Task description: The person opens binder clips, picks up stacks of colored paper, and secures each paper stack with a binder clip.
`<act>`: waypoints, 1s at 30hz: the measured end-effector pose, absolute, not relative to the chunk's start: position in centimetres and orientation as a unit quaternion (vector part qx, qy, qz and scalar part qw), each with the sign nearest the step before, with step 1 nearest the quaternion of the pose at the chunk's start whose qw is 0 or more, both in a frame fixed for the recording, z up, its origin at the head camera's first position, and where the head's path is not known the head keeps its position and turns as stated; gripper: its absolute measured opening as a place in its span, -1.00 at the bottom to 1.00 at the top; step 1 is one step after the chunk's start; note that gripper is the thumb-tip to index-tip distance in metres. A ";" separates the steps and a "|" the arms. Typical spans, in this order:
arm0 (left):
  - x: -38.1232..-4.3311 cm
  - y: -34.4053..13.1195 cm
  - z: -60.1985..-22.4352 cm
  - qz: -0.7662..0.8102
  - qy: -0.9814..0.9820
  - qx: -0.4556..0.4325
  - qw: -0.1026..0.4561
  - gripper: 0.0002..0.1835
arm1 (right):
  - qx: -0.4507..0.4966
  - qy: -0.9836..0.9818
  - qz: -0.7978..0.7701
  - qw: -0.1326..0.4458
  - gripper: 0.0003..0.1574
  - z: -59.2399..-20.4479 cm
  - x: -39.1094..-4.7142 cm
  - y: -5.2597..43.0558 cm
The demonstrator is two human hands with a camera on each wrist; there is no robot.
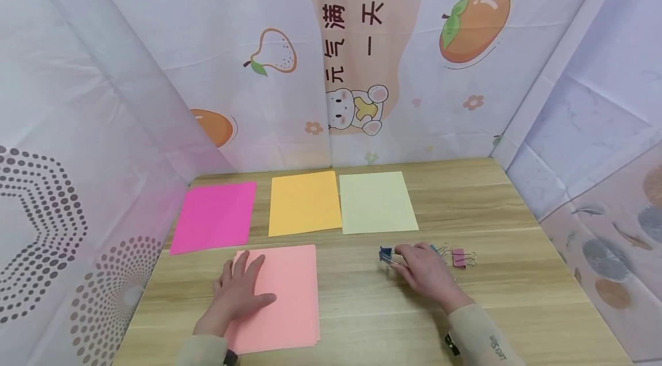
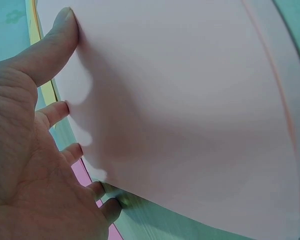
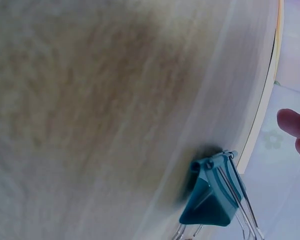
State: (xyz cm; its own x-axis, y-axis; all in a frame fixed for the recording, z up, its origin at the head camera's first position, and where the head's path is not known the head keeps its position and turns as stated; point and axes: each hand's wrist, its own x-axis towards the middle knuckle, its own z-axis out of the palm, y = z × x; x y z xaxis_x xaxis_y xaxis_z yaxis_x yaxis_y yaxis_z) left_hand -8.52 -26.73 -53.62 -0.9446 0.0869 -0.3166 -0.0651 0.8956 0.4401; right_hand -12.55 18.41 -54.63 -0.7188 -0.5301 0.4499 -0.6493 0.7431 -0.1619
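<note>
We find the left hand [image 1: 238,294], fingers spread, resting on the left side of a stack of square light-pink paper sheets [image 1: 289,308] on the wood-grain bench [image 1: 362,320]. The right hand [image 1: 428,273] pinches between its fingers a dark-blue metal binder clip [image 1: 385,254] by its wire handles, well apart from the stack. We judge the step to be taking up a clip; the next move calls for bringing it to the stack's edge, sheets held even.
</note>
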 end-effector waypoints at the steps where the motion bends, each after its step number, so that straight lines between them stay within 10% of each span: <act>1: -8.5 -26.7 -53.6 0.229 0.959 0.005 0.166 0.12 | 0.323 -0.914 0.153 0.192 -0.58 -54.6 -12.5 18.4; 30: -9.1 -26.3 -53.3 0.189 0.972 -0.007 0.138 0.31 | 0.328 -0.909 0.166 0.196 -0.57 -54.1 -12.2 17.7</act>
